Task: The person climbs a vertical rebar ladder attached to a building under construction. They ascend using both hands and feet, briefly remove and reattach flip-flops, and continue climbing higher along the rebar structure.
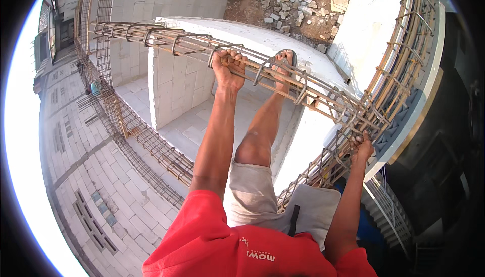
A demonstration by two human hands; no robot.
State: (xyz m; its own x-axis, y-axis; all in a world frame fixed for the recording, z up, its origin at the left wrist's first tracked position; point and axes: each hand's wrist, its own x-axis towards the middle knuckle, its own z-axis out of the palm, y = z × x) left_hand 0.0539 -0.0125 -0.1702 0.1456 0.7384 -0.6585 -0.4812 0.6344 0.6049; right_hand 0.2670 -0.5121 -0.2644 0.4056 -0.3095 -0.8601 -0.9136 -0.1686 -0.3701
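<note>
A long rebar cage [189, 42] of rusty bars and square stirrups runs from the upper left toward the right, above a white block wall. My left hand [229, 67] is closed around its bars near the middle. At the right it meets another rebar cage [399, 70] that follows the wall's edge. By that junction, my right hand [361, 146] is closed at the bars with fingers bent; whether it grips a bar or something small I cannot make out. My sandalled foot [284, 67] rests by the long cage on the wall top.
A white block wall [177, 82] drops away below me. More rebar cages [151, 143] line the wall tops at left. Broken rubble [293, 6] lies on soil far below. A grey ledge [429, 100] edges the right, with a metal stair [386, 206] beneath.
</note>
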